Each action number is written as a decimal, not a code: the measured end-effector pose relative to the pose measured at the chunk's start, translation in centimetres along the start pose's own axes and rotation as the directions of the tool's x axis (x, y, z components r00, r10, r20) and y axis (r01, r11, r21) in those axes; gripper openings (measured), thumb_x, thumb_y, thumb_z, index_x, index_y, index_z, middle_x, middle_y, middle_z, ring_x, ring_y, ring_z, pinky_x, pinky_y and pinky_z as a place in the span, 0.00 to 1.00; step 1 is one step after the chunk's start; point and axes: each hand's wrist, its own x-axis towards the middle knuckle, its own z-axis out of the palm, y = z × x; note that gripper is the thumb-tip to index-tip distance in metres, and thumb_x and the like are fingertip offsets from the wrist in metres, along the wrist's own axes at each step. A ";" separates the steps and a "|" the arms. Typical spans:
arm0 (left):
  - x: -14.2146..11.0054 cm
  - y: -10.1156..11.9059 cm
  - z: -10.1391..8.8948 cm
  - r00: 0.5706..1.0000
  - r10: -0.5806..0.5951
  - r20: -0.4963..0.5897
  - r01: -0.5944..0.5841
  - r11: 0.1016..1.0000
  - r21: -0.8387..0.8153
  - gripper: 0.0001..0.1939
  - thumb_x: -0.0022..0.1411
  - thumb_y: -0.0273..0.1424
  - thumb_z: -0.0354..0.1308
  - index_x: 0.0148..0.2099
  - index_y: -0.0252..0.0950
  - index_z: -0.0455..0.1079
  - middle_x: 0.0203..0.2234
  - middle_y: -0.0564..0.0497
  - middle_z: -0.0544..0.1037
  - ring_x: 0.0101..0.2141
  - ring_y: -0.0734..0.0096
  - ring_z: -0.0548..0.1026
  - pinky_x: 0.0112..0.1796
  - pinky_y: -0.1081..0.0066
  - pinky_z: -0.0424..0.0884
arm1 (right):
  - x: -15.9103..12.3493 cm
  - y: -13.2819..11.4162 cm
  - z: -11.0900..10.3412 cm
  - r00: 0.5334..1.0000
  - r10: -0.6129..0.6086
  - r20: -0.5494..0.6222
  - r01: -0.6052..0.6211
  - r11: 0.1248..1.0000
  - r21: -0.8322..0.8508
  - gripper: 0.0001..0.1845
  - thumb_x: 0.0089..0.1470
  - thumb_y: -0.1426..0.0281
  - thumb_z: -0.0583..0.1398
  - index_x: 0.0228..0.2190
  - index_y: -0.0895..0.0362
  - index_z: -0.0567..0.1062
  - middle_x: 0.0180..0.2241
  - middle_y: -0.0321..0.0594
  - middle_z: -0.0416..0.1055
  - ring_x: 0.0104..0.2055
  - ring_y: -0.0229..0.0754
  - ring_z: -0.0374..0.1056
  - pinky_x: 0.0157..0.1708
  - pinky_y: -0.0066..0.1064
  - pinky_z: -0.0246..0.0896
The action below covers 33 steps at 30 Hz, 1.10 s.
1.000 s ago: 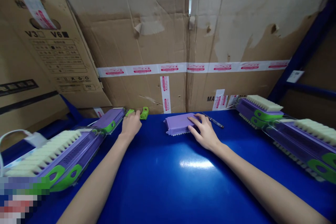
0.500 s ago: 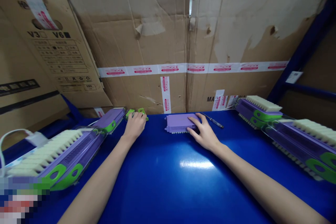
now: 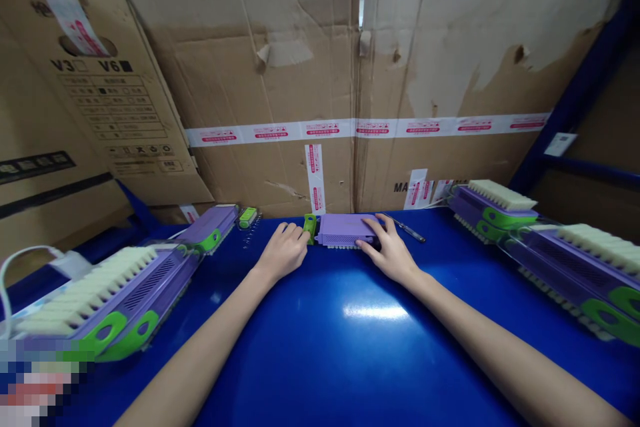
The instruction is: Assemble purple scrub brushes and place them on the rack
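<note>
A purple brush body (image 3: 345,229), flat with a slotted side and bristles underneath, lies at the back of the blue table. My right hand (image 3: 393,248) grips its right end, thumb in front and fingers on top. Closed on a green plastic end piece (image 3: 311,229), my left hand (image 3: 286,250) holds it upright against or very close to the tabs on the body's left end. Small clear parts and a green block (image 3: 248,217) sit farther left. Behind my right hand lies a screwdriver (image 3: 407,229).
Purple brushes with green ends (image 3: 145,290) stand along the left, near a white plug and cable (image 3: 70,264). More such brushes (image 3: 580,270) lie on the right. Cardboard (image 3: 270,80) walls off the back, and a blue frame post (image 3: 565,87) rises at right.
My left hand has moved right, carrying the green end piece from beside the small parts to the left end of the brush body. My right hand stays on the body.
</note>
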 end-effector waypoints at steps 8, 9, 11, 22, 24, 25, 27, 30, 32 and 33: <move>-0.2 0.0 0.4 0.919 -0.286 -0.272 0.282 0.958 -0.054 0.11 0.63 0.26 0.48 0.28 0.34 0.66 0.21 0.47 0.71 0.27 0.62 0.69 0.30 0.64 0.60 | 0.3 -0.2 -0.4 0.992 -0.020 -0.128 0.014 0.999 -0.053 0.32 0.53 0.53 0.56 0.54 0.58 0.64 0.53 0.54 0.60 0.56 0.58 0.58 0.51 0.53 0.57; -0.2 -0.2 0.2 0.891 -0.309 -0.331 0.295 0.951 -0.093 0.10 0.63 0.26 0.48 0.29 0.34 0.66 0.22 0.47 0.72 0.27 0.62 0.69 0.30 0.65 0.61 | 0.2 -0.3 -0.5 0.985 -0.044 -0.168 0.035 0.998 -0.056 0.30 0.54 0.54 0.55 0.54 0.58 0.64 0.52 0.54 0.62 0.55 0.57 0.59 0.51 0.52 0.57; -0.1 -0.2 -0.4 0.849 -0.295 -0.439 0.230 0.953 -0.195 0.07 0.63 0.24 0.49 0.33 0.33 0.67 0.26 0.46 0.75 0.30 0.64 0.71 0.31 0.66 0.65 | 0.1 -0.9 -0.9 0.961 -0.120 -0.248 0.110 0.992 -0.054 0.26 0.56 0.57 0.54 0.53 0.57 0.65 0.50 0.52 0.64 0.52 0.55 0.60 0.50 0.51 0.57; 1.5 5.7 -3.2 0.796 -0.040 -0.604 -0.297 0.844 -0.447 0.08 0.60 0.23 0.55 0.43 0.33 0.68 0.40 0.43 0.78 0.41 0.66 0.73 0.40 0.66 0.72 | -1.4 -5.3 -1.3 0.988 -0.106 -0.113 0.147 0.869 0.473 0.30 0.55 0.63 0.58 0.57 0.54 0.59 0.50 0.46 0.68 0.48 0.47 0.67 0.47 0.41 0.62; 1.5 5.7 -2.9 0.818 -0.073 -0.570 -0.248 0.850 -0.465 0.10 0.61 0.24 0.55 0.46 0.33 0.67 0.41 0.42 0.77 0.43 0.65 0.73 0.42 0.64 0.71 | -1.1 -5.4 -1.4 0.994 -0.022 -0.105 0.077 0.825 0.561 0.31 0.53 0.62 0.59 0.57 0.54 0.59 0.48 0.45 0.70 0.44 0.45 0.68 0.43 0.38 0.64; 1.4 5.6 -2.7 0.837 -0.095 -0.539 -0.208 0.855 -0.475 0.12 0.61 0.26 0.55 0.48 0.32 0.66 0.42 0.42 0.76 0.44 0.63 0.72 0.44 0.63 0.71 | -1.0 -5.4 -1.4 0.993 0.021 -0.120 0.052 0.816 0.576 0.31 0.52 0.61 0.60 0.56 0.54 0.60 0.46 0.44 0.71 0.41 0.45 0.69 0.41 0.37 0.65; 1.4 5.2 -2.2 0.887 -0.121 -0.445 -0.120 0.872 -0.475 0.16 0.62 0.31 0.54 0.52 0.32 0.64 0.47 0.39 0.74 0.49 0.60 0.70 0.48 0.59 0.69 | -0.7 -5.1 -1.4 0.976 0.106 -0.188 0.019 0.828 0.561 0.32 0.51 0.60 0.61 0.55 0.55 0.61 0.41 0.42 0.72 0.36 0.43 0.68 0.37 0.36 0.65; 1.3 4.8 -1.4 0.954 -0.092 -0.286 -0.035 0.912 -0.410 0.23 0.62 0.35 0.53 0.56 0.31 0.60 0.52 0.38 0.69 0.54 0.54 0.65 0.53 0.52 0.62 | -0.3 -4.3 -1.5 0.932 0.192 -0.308 -0.015 0.868 0.496 0.32 0.51 0.60 0.61 0.55 0.55 0.62 0.38 0.41 0.71 0.34 0.42 0.66 0.36 0.37 0.64; 1.3 4.8 -1.2 0.972 -0.083 -0.219 -0.002 0.932 -0.362 0.24 0.62 0.36 0.54 0.57 0.32 0.60 0.51 0.38 0.70 0.52 0.54 0.66 0.53 0.51 0.60 | -0.2 -3.7 -1.6 0.905 0.232 -0.358 -0.029 0.871 0.490 0.30 0.53 0.59 0.59 0.55 0.54 0.61 0.43 0.43 0.70 0.38 0.43 0.67 0.40 0.38 0.64; 1.3 4.8 -1.2 0.975 -0.092 -0.202 0.018 0.940 -0.341 0.24 0.61 0.37 0.54 0.57 0.32 0.61 0.49 0.38 0.71 0.51 0.54 0.67 0.52 0.51 0.61 | -0.1 -3.3 -1.5 0.897 0.254 -0.362 -0.044 0.865 0.500 0.30 0.53 0.59 0.58 0.56 0.54 0.60 0.45 0.44 0.69 0.40 0.44 0.67 0.42 0.39 0.63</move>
